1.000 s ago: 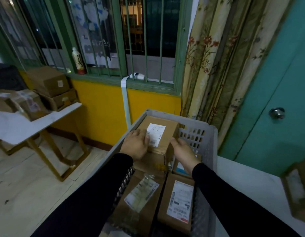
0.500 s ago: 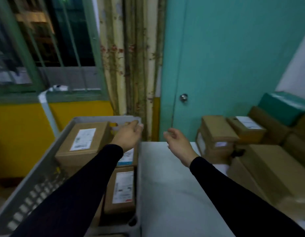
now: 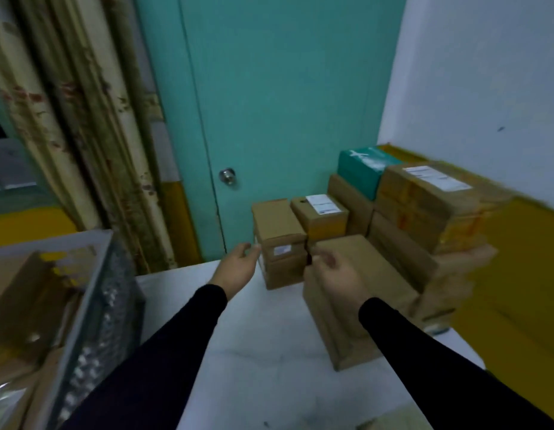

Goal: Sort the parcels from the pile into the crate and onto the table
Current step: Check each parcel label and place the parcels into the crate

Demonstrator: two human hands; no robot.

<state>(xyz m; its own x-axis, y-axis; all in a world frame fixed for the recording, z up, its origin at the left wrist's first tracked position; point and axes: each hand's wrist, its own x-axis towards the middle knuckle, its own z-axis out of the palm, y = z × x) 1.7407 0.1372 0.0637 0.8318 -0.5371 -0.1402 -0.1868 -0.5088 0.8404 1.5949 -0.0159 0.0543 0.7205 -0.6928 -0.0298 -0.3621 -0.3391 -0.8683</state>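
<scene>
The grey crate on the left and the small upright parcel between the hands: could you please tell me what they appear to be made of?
Grey lattice-walled crate: probably moulded plastic, given its perforated wall and slight sheen. Small upright brown parcel: corrugated cardboard by its look, matte tan with folded edges and a white label.

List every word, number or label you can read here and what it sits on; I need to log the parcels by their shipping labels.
No text can be read; the frame is blurred.
White label on the upright brown box between the hands: too blurred.
White label on the small box behind it: print too small.
Long white label on the top right box: blurred.
Teal box: pale marks, unreadable.
</scene>
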